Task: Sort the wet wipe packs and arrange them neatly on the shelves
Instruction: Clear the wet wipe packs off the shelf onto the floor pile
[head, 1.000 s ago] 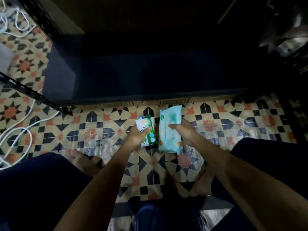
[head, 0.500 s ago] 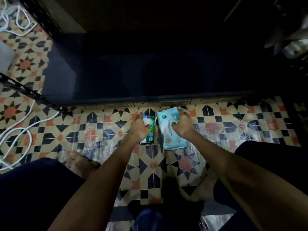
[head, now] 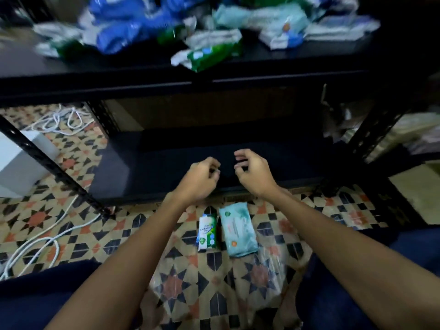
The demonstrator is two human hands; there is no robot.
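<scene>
Two wet wipe packs lie side by side on the patterned floor: a small green and white pack [head: 207, 233] and, to its right, a larger pale teal pack [head: 237, 229]. My left hand [head: 198, 179] and my right hand [head: 252, 172] hover above them in front of the dark bottom shelf [head: 166, 163], fingers loosely curled, holding nothing. On the upper shelf [head: 262, 63] lies a blurred heap of several packs: blue ones [head: 119, 32], a green one [head: 212, 54], teal and white ones [head: 262, 17].
Black perforated shelf posts stand at left [head: 54, 167] and right [head: 371, 139]. White cables [head: 35, 246] trail over the floor at left beside a white box [head: 21, 163]. A clear plastic bag [head: 269, 277] lies on the tiles. My knees frame the bottom corners.
Both hands let go of the two packs, which now lie on the floor, and rose toward the shelves. The view tilted up, showing the upper shelf's heap.
</scene>
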